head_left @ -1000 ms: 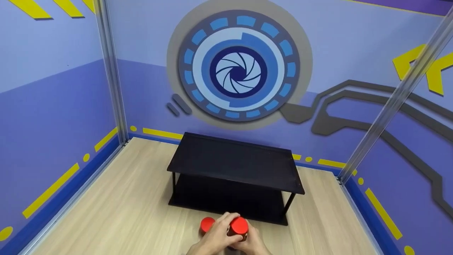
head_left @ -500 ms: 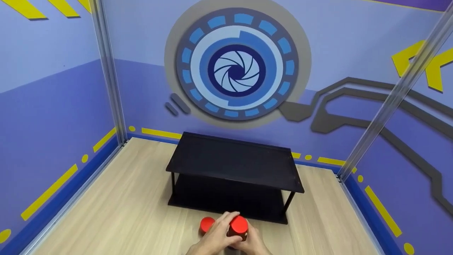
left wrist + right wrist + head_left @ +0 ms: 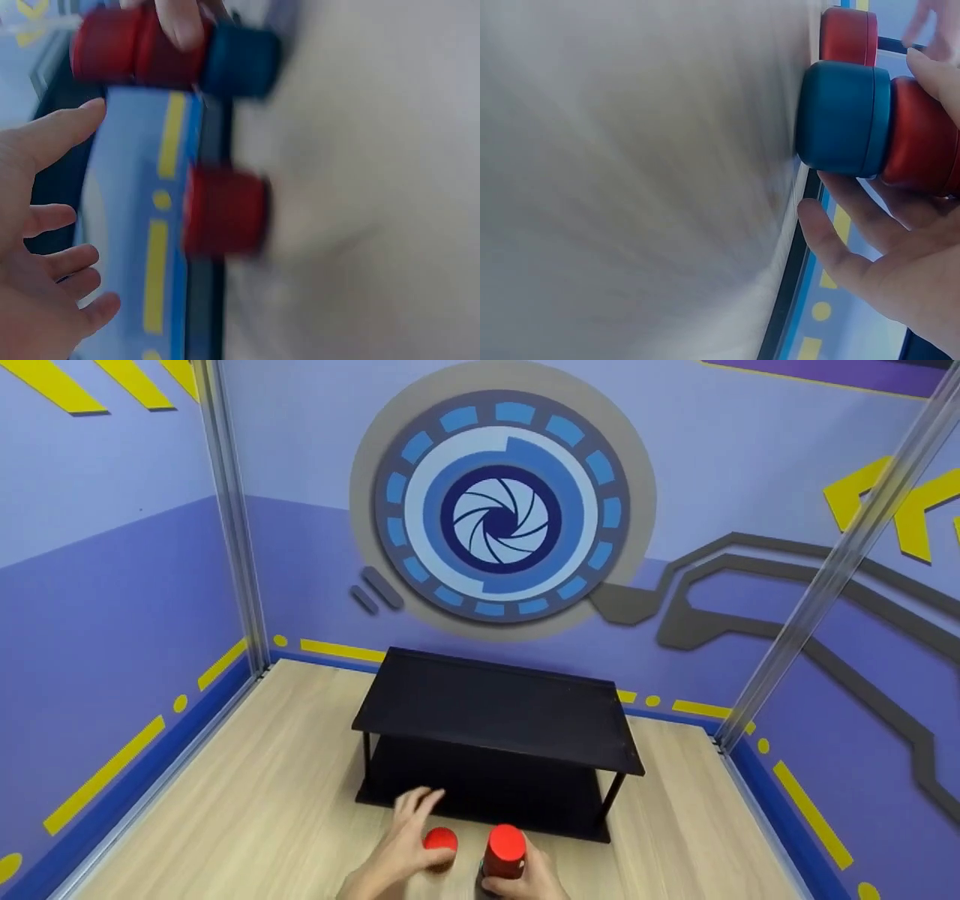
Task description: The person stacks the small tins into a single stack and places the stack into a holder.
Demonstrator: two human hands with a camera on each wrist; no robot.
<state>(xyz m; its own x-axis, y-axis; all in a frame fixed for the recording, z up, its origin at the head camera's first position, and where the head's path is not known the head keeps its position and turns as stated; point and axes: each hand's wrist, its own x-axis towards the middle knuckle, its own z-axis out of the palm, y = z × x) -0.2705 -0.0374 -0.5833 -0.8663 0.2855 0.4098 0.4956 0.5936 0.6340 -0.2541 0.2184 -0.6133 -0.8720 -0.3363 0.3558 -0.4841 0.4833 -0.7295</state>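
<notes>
"In front of the two-tier black shelf (image 3: 495,709), near the close edge of the wood-grain table (image 3: 247,780), what does the right hand (image 3: 538,876) have?"

"It's clamped on the upper red canister (image 3: 507,847), thumb on one side, fingers round the other. That one sits on a teal canister (image 3: 836,116), the two making one upright stack."

"Is the red part a single piece?"

"A line runs round it in the left wrist view, blurred; I can't tell whether it marks a lid or a join."

"And the left hand (image 3: 401,844)?"

"Thumb and fingers are spread apart. From the head view the thumb overlaps the loose red canister (image 3: 227,212), but the left wrist view shows a gap between them."

"Where does that canister stand?"

"Upright on the table, left of the stack and apart from it, just before the shelf's lower tier."

"What's behind the shelf?"

"A blue-violet wall (image 3: 300,577) bearing a round emblem (image 3: 501,517) with an aperture-like centre, and yellow dashes along its foot."
</notes>
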